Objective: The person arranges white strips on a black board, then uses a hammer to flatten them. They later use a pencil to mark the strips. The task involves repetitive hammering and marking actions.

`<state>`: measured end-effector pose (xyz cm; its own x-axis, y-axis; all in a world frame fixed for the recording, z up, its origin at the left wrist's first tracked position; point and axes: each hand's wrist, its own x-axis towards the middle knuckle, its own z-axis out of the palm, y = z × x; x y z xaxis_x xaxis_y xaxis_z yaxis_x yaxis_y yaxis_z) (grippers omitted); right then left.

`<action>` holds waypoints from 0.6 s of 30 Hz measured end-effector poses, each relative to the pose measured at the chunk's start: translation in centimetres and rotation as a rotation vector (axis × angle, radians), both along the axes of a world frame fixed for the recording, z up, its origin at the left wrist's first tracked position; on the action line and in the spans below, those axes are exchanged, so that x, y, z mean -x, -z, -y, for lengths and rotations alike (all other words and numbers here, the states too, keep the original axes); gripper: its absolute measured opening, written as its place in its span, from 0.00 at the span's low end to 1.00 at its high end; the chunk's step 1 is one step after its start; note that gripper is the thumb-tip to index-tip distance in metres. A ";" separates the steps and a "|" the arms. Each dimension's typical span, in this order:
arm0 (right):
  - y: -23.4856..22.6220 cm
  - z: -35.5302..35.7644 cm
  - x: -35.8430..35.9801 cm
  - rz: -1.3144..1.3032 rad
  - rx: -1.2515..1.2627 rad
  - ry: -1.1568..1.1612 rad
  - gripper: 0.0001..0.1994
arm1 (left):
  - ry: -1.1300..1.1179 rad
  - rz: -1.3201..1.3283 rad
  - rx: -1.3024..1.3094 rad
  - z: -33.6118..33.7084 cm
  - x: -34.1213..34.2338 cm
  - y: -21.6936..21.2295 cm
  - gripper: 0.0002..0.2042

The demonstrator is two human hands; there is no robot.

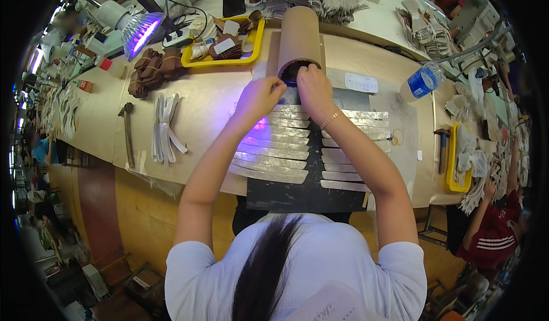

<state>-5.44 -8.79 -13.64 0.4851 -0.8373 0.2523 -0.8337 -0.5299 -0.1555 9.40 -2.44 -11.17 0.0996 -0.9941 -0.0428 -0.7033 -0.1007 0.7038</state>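
My left hand [260, 97] and my right hand [313, 88] reach forward side by side to the near open end of a brown cardboard tube [298, 35] lying on the bench. The fingers of both hands pinch a dark piece [294, 69] at the tube's mouth, lit purple. Just below my hands, several silvery curved strips [274, 149] lie in two rows on a dark mat [309, 192]. A thin bracelet circles my right wrist.
A purple lamp [140, 30] shines at the left. A yellow tray [226, 44] holds brown pieces, and brown bundles [154, 69] lie beside it. White strips [164, 128] and a hammer [127, 132] lie left. A water bottle [422, 81] lies right, near another yellow tray [454, 161]. A person in red [494, 229] sits right.
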 end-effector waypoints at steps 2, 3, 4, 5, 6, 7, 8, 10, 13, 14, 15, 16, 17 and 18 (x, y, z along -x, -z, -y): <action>-1.0 -1.4 2.2 0.065 0.078 -0.052 0.07 | 0.054 0.135 0.068 2.1 0.4 2.2 0.12; -1.8 -2.0 3.5 0.095 0.116 -0.072 0.08 | 0.087 0.201 0.100 3.0 0.6 3.0 0.12; -2.7 -2.5 4.7 0.168 0.077 -0.079 0.08 | 0.075 0.237 0.125 3.7 0.6 3.8 0.11; -3.7 -3.0 6.4 0.237 0.035 -0.077 0.08 | 0.071 0.267 0.147 4.4 0.9 4.6 0.11; -4.6 -3.4 7.7 0.313 -0.009 -0.084 0.07 | 0.060 0.305 0.166 4.9 0.9 5.2 0.11; -5.5 -3.8 9.1 0.377 -0.067 -0.074 0.07 | 0.085 0.303 0.173 5.5 0.2 5.9 0.13; -6.3 -4.2 10.7 0.436 -0.124 -0.046 0.07 | 0.078 0.305 0.186 5.9 0.5 5.8 0.13; -7.5 -5.0 13.4 0.552 -0.207 0.007 0.08 | 0.050 0.316 0.207 6.2 0.8 5.4 0.13; -8.3 -6.0 15.9 0.745 -0.225 0.073 0.07 | 0.020 0.412 0.189 6.4 1.2 6.0 0.13; -8.5 -6.3 16.4 0.771 -0.243 0.089 0.06 | 0.007 0.443 0.154 6.3 1.6 5.7 0.13; -8.6 -6.6 17.0 0.797 -0.260 0.104 0.06 | -0.007 0.503 0.094 6.3 2.1 5.4 0.14; -8.7 -6.9 17.3 0.823 -0.279 0.119 0.06 | -0.023 0.563 0.033 6.3 2.7 5.0 0.14; -8.7 -7.2 17.5 0.845 -0.274 0.119 0.06 | -0.037 0.620 -0.027 6.4 3.2 4.6 0.14; -8.7 -7.5 17.5 0.867 -0.270 0.119 0.06 | -0.037 0.642 -0.031 6.6 3.4 4.7 0.14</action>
